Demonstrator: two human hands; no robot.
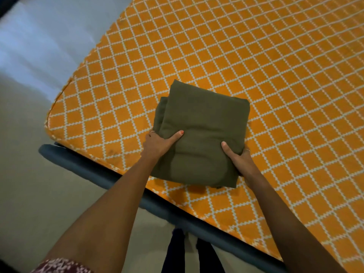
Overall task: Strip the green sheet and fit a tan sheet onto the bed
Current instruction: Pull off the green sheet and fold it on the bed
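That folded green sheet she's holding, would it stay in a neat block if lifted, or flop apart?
The folded green sheet likely sags: it dents under the left hand and right hand. Loose layers at its left edge might slip open. It probably won't slide easily on the mattress.

Olive folded sheet (201, 133); orange mattress (256, 66) (white lattice).

Folded sheet (201, 134) sits on the mattress (256, 66) near its 6 o'clock edge, blocking the middle there. My left hand (159, 144) grips its 9 o'clock side, right hand (239, 160) its 3 o'clock side, so both flanks are taken. Bare mattress w/ free room from 12 to 3 o'clock. Bed frame rail (94, 170) runs just below the 6 o'clock edge; floor (29, 174) open at 8-9 o'clock.
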